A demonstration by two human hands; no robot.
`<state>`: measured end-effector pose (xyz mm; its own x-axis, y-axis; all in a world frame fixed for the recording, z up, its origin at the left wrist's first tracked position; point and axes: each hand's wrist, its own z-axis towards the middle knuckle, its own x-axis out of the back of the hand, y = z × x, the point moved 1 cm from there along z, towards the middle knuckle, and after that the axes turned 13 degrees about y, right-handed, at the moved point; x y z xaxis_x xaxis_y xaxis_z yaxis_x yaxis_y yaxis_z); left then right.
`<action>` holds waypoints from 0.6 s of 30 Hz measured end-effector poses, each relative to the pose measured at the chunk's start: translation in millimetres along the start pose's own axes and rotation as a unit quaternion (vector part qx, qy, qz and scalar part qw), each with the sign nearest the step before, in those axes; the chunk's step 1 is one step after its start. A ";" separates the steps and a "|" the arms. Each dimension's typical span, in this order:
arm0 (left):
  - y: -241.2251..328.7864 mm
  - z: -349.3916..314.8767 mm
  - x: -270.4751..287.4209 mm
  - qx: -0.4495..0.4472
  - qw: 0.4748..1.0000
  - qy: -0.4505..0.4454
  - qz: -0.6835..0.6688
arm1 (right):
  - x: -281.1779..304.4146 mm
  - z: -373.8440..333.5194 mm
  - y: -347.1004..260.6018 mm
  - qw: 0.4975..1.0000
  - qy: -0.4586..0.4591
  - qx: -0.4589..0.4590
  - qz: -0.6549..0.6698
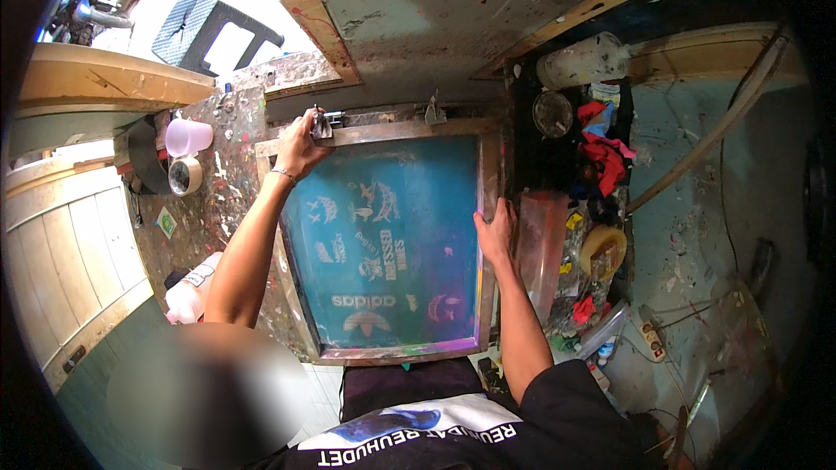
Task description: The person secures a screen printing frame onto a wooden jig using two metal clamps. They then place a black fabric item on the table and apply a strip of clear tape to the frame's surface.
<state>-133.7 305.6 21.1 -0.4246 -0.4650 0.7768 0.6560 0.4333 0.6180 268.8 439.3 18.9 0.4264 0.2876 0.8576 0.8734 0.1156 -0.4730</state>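
A silk-screen printing frame (492, 296) lies in front of me, its blue-green mesh (392, 183) bearing several pale stencil designs and a purple tint at the lower right. My left hand (302, 150) is at the frame's far left corner. Its fingers close around a small metal hinge clamp (321, 126); the fingertips are partly hidden. Along the right rail, my right hand (499, 233) grips the wooden edge, with the thumb at its inner side. A second metal clamp (434, 110) sits at the far rail, untouched by either hand.
Left on the paint-spattered table (228, 200) stand a pink cup (188, 137) and a tape roll (185, 176). To the right are a white bottle (582, 61), red rags (603, 161), a clear reddish sheet (542, 248) and a yellowish tub (603, 250). A blur covers the lower left.
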 end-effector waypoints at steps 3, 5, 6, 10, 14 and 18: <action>-0.7 0.8 -0.8 -0.010 1.000 -0.002 0.014 | -1.3 3.9 4.8 1.000 0.001 0.009 0.015; -0.8 0.1 -0.8 -0.005 1.000 -0.008 0.026 | 8.5 3.0 -6.8 1.000 -0.012 -0.001 -0.006; 0.2 -0.9 -0.8 0.001 1.000 -0.010 0.029 | 12.9 3.8 -13.7 1.000 -0.017 -0.004 -0.015; -9.1 -2.2 -3.0 -0.011 0.999 0.005 -0.043 | 15.9 10.1 -27.6 0.993 0.067 0.084 -0.053; -10.3 -6.7 -1.7 0.004 1.000 0.006 -0.021 | 24.6 50.5 -109.2 0.977 0.087 0.143 0.132; -11.7 -10.8 -2.8 -0.026 0.999 0.027 0.010 | -10.5 99.5 -166.0 0.987 0.045 0.143 0.062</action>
<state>-133.4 293.5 10.4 -0.3770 -0.4982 0.7808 0.6961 0.4037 0.5937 95.9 511.7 68.3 0.5559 0.2330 0.7979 0.7163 0.3527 -0.6021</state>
